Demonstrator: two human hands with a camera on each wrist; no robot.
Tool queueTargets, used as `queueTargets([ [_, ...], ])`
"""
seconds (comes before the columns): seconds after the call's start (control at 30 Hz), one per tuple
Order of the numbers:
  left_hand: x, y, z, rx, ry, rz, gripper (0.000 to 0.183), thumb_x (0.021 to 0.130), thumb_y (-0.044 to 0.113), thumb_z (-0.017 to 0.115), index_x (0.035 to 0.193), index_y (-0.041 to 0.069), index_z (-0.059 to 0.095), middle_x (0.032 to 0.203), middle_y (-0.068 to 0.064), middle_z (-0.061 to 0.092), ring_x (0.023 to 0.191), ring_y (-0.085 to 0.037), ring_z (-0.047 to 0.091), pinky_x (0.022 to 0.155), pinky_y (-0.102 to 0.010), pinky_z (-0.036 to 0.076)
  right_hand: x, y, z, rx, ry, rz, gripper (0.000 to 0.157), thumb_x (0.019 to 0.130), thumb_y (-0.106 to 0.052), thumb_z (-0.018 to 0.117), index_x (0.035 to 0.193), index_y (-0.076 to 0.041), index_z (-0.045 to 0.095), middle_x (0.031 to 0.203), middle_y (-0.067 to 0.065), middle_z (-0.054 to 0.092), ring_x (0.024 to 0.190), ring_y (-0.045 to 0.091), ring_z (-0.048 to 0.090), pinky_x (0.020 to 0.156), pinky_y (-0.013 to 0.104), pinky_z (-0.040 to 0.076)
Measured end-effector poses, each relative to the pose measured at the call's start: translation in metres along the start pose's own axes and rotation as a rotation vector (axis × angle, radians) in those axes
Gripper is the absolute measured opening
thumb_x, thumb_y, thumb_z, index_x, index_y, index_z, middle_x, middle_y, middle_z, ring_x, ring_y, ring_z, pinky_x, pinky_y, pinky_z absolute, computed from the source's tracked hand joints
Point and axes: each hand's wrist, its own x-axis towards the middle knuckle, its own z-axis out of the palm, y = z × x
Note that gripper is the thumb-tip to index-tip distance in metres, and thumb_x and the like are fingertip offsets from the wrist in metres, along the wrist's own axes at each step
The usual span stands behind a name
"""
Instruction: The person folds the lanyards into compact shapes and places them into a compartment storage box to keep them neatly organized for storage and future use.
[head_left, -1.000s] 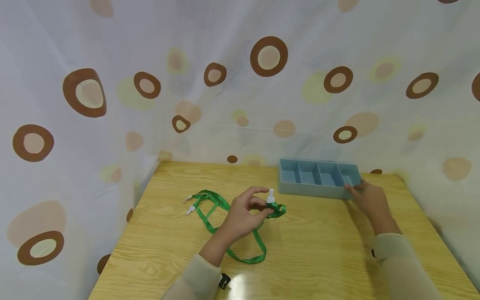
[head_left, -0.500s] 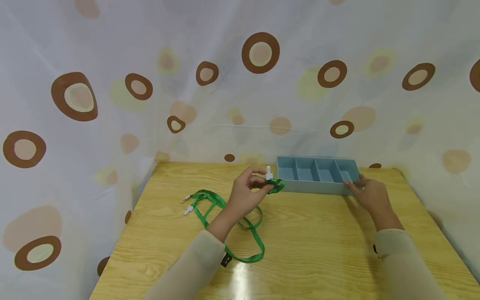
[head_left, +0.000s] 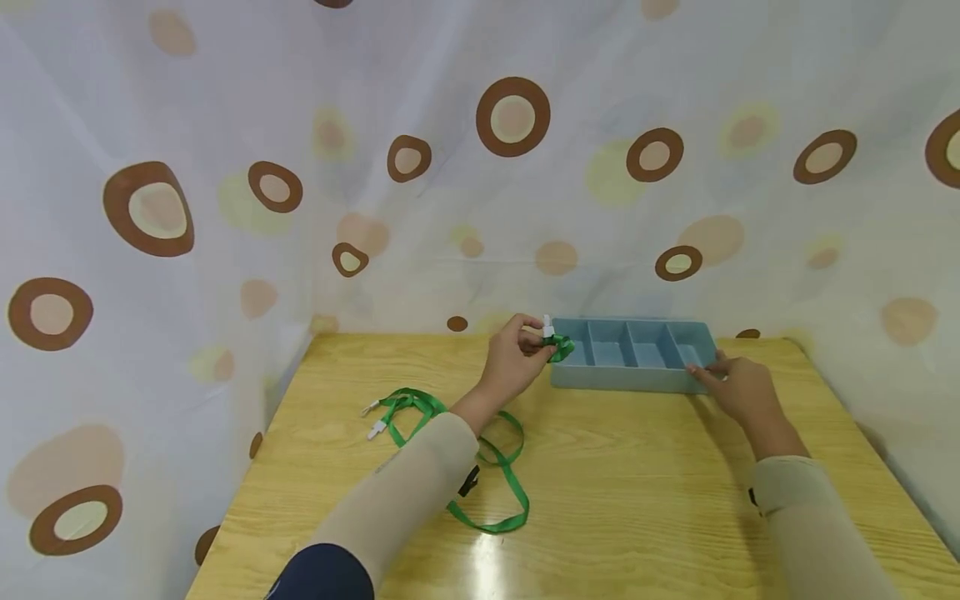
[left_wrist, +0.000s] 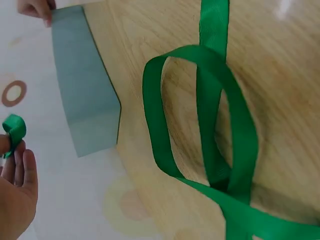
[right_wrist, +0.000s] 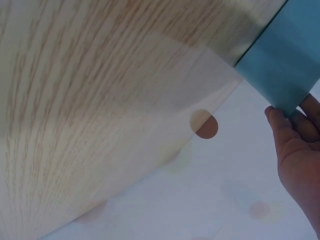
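In the head view my left hand (head_left: 512,358) pinches a bundled green lanyard (head_left: 562,348) with a white clip (head_left: 548,327) pointing up. The bundle overlaps the leftmost compartment of a blue-grey divided box (head_left: 626,380), apart from the box wall in the left wrist view. At the box's front right corner, my right hand (head_left: 741,390) grips the rim, thumb on the front wall; the right wrist view also shows those fingers on the corner (right_wrist: 287,95). Loose green lanyard straps (left_wrist: 210,125) lie on the table, partly hidden behind my left forearm in the head view.
The wood-grain table (head_left: 622,500) meets a patterned curtain (head_left: 450,200) right behind the box. White and metal lanyard clips (head_left: 377,429) lie left of centre. A black strap piece (head_left: 469,481) shows at my left sleeve.
My left hand has carried the bundled lanyard forward and slightly right, to the left end of the box. My right hand has kept its grip on the box corner.
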Motion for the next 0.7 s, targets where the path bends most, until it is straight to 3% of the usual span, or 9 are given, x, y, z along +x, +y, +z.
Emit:
queueTargets([
  [0.13, 0.012, -0.008, 0.01, 0.045, 0.007, -0.012, 0.031, 0.099, 0.002, 0.074, 0.126, -0.001, 0.06, 0.106, -0.016, 0.077, 0.093, -0.023, 0.077, 0.08, -0.021, 0.063, -0.001, 0.0, 0.005, 0.003, 0.001, -0.001, 0.074, 0.109, -0.056, 0.053, 0.125, 0.014, 0.069, 0.153, 0.038, 0.041, 0.082, 0.05, 0.062, 0.06, 0.037, 0.047],
  [0.27, 0.023, -0.011, 0.02, 0.08, 0.019, -0.035, 0.029, 0.099, 0.002, 0.074, 0.125, -0.001, 0.061, 0.105, -0.014, 0.067, 0.088, -0.017, 0.071, 0.077, -0.02, 0.06, -0.002, 0.0, 0.008, 0.005, 0.01, -0.005, 0.073, 0.109, -0.056, 0.053, 0.123, 0.013, 0.071, 0.151, 0.038, 0.044, 0.102, 0.06, 0.062, 0.074, 0.052, 0.057],
  [0.33, 0.029, -0.011, 0.026, 0.107, 0.013, -0.045, 0.028, 0.1, 0.004, 0.073, 0.125, -0.002, 0.061, 0.103, -0.013, 0.062, 0.086, -0.014, 0.065, 0.076, -0.019, 0.056, -0.003, 0.001, 0.007, 0.008, 0.014, -0.005, 0.072, 0.109, -0.055, 0.054, 0.122, 0.013, 0.071, 0.151, 0.037, 0.044, 0.114, 0.064, 0.057, 0.082, 0.061, 0.056],
  [0.43, 0.037, -0.012, 0.036, 0.195, -0.01, -0.055, 0.028, 0.102, 0.007, 0.071, 0.127, -0.001, 0.061, 0.099, -0.01, 0.057, 0.084, -0.013, 0.056, 0.075, -0.019, 0.051, -0.005, 0.002, 0.004, 0.003, 0.024, -0.003, 0.072, 0.109, -0.055, 0.053, 0.122, 0.013, 0.071, 0.15, 0.038, 0.044, 0.118, 0.067, 0.053, 0.086, 0.066, 0.053],
  [0.57, 0.044, -0.014, 0.044, 0.309, -0.029, -0.085, 0.03, 0.102, 0.008, 0.07, 0.13, 0.0, 0.062, 0.095, -0.008, 0.062, 0.08, -0.013, 0.055, 0.073, -0.022, 0.05, -0.004, 0.005, 0.002, -0.011, 0.034, -0.009, 0.072, 0.109, -0.054, 0.053, 0.122, 0.014, 0.071, 0.151, 0.039, 0.043, 0.107, 0.065, 0.058, 0.08, 0.063, 0.054],
  [0.7, 0.045, -0.02, 0.045, 0.374, -0.035, -0.142, 0.031, 0.1, 0.009, 0.073, 0.129, 0.001, 0.063, 0.092, -0.007, 0.066, 0.075, -0.012, 0.057, 0.068, -0.022, 0.051, 0.001, 0.002, 0.005, -0.008, 0.028, -0.014, 0.073, 0.109, -0.056, 0.053, 0.124, 0.014, 0.07, 0.154, 0.038, 0.041, 0.08, 0.05, 0.064, 0.065, 0.05, 0.053],
])
